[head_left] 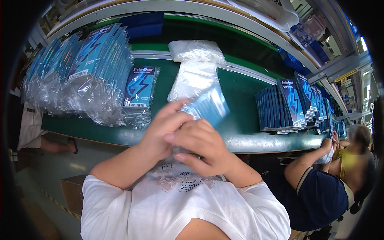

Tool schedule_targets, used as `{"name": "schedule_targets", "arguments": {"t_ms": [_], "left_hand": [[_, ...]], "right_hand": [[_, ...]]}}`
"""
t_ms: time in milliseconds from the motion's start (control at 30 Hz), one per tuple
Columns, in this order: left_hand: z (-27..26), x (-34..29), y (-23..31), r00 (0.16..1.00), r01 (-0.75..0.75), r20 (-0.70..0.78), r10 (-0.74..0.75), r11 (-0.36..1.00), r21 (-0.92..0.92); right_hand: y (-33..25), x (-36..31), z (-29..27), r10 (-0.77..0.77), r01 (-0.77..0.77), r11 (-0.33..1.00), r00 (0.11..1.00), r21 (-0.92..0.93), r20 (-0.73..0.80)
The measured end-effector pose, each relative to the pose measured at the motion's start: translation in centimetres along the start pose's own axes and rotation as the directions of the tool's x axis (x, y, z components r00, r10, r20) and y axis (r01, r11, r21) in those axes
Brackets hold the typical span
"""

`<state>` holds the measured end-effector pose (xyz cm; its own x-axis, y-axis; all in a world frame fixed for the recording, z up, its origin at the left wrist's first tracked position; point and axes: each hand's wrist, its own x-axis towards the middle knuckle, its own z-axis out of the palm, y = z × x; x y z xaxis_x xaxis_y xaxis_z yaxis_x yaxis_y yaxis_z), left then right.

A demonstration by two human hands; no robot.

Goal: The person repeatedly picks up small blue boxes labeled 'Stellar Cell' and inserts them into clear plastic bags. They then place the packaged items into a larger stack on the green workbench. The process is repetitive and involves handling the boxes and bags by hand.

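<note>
from where i stand, the blue packet (210, 108) is tilted and blurred, on the person's side of the clear bag stack (194, 80). the left hand (168, 126) has its fingers clamped on the packet's lower edge; the right hand (204, 144) has its fingers curled close by, and i cannot tell whether they grip. caution: a loose pinch could drop the packet; a sideways knock could topple the bagged packets (90, 54) left of the clear bag stack.
</note>
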<state>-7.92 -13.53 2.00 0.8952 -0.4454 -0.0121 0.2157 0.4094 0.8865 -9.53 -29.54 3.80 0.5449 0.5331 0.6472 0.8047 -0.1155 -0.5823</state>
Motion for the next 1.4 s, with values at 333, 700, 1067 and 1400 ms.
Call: {"name": "schedule_targets", "arguments": {"t_ms": [333, 700, 1067, 1400], "left_hand": [[-8.2, 2.0, -0.3, 0.867, 0.192, -0.066, 0.494, -0.21, 0.959], [-3.8, 6.6, 0.8, 0.931, -0.353, 0.366, 0.008, -0.245, 0.903], [-5.0, 7.9, -0.6, 0.941, -0.337, 0.338, 0.002, -0.067, 0.939], [-3.7, 8.9, -2.3, 0.944, -0.294, 0.297, 0.143, -0.043, 0.955]], "right_hand": [[11.4, 3.9, -5.9, 0.13, -0.231, 0.903, 0.95, -0.362, -0.282], [25.1, 6.3, -10.4, 0.583, -0.463, 0.721, 0.808, -0.515, 0.089], [24.8, 5.8, -9.1, 0.318, -0.424, 0.782, 0.902, -0.457, -0.292], [24.2, 6.5, -9.7, 0.416, -0.598, 0.801, 0.515, 0.033, -0.75]]}}
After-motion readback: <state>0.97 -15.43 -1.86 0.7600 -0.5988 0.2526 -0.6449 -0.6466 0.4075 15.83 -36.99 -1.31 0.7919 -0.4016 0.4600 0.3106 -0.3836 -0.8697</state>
